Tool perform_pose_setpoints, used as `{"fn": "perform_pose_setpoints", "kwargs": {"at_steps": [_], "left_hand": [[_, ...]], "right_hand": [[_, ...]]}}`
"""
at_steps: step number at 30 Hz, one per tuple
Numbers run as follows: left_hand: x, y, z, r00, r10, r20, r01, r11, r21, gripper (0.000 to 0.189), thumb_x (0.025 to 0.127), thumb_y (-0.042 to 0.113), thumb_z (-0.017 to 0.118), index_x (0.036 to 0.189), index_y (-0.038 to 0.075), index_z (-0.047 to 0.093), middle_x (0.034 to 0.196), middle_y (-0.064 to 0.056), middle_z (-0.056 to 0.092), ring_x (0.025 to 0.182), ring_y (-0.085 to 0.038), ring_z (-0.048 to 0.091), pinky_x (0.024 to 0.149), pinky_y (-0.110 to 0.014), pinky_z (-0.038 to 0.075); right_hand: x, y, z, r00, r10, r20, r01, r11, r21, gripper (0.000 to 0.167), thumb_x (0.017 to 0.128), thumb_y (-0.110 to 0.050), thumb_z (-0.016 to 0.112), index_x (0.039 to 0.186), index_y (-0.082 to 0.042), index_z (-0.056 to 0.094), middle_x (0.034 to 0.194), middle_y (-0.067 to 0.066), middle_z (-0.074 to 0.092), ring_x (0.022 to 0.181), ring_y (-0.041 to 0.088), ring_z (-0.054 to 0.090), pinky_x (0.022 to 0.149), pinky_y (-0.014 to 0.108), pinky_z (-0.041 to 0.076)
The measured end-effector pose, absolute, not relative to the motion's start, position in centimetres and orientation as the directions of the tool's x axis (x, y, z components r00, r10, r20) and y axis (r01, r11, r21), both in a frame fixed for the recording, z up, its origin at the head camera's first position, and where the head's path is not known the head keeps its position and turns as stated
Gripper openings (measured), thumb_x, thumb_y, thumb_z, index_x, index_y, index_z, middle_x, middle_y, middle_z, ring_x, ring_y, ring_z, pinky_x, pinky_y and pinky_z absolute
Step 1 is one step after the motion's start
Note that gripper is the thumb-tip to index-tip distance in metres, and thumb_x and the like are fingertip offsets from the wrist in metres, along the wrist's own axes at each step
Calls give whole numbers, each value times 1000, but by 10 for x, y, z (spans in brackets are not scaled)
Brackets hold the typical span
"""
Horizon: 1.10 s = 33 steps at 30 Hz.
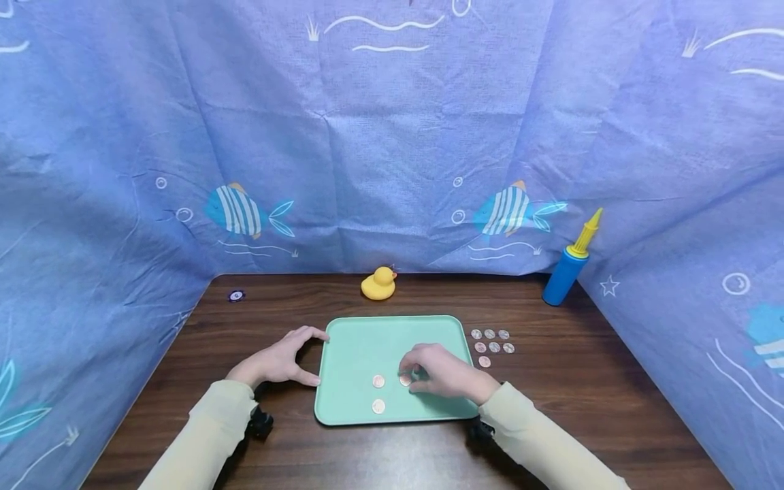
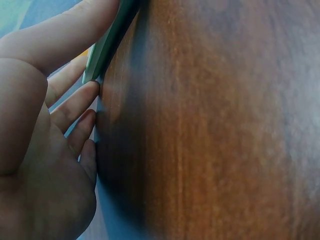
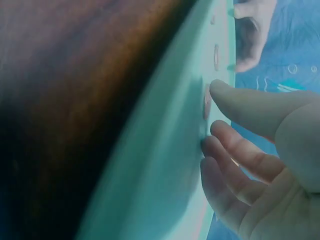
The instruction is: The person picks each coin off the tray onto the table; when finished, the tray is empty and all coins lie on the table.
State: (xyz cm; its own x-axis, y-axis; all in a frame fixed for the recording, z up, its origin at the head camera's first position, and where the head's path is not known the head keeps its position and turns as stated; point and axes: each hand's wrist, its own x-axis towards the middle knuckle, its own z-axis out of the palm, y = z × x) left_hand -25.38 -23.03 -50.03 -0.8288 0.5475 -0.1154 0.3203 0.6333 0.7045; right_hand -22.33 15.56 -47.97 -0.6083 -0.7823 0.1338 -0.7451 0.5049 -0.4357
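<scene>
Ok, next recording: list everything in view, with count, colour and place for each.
Fish-print cloth: number of pieces unclear, blue-purple, behind and at both sides
Wood-grain table: 1, dark brown, centre
Rounded rectangular tray: 1, mint green, on the table
Round metallic coins on the tray: 3, pale pinkish, front half
Round metallic coins on the table: 7, pinkish to silvery, right of the tray
Toy duck: 1, yellow, behind the tray
Slim hand pump: 1, blue and yellow, back right
Small round disc: 1, dark with pale centre, back left
Wrist devices: 2, black, under the wrists
Sleeves: 2, cream, on the forearms
Left hand: 1, bare, at the tray's left edge
Right hand: 1, bare, over the tray, at one coin
</scene>
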Motion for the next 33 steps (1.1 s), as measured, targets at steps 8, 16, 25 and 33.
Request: {"fn": "perform_pose_setpoints", "kwargs": {"at_steps": [8,16,25,33], "left_hand": [[-253,-231,-501,-833,540,-116,321,644,694,82,79,45,93,146,20,52,155,-10,45,150,-38,31,117,-65,29],[-252,-232,-501,-826,554,-104,332,627,705,82,80,45,92,146,16,52,154,-11,45,150,-39,31,117,-65,29],[-254,-231,-501,-827,553,-104,332,630,702,82,80,45,92,147,18,52,155,-10,45,150,-39,31,118,-65,28],[-255,-231,-503,-825,556,-106,341,638,691,82,80,46,92,147,18,51,155,-10,45,150,-38,32,118,-64,29]], "right_hand": [[-221,146,-487,-623,-770,139,-744,528,-409,10,93,-6,79,101,-12,78,94,-3,72,84,13,62,76,20,50],[-217,142,-485,-647,-753,121,-722,555,-412,10,93,-4,79,98,-12,78,91,-3,70,82,13,61,74,20,50],[-219,138,-484,-665,-740,107,-714,586,-384,12,90,0,78,95,-11,77,88,-2,70,83,9,61,77,24,53],[-218,134,-483,-651,-753,93,-730,589,-346,13,87,3,77,94,-9,76,89,-2,71,84,9,64,79,22,54]]}}
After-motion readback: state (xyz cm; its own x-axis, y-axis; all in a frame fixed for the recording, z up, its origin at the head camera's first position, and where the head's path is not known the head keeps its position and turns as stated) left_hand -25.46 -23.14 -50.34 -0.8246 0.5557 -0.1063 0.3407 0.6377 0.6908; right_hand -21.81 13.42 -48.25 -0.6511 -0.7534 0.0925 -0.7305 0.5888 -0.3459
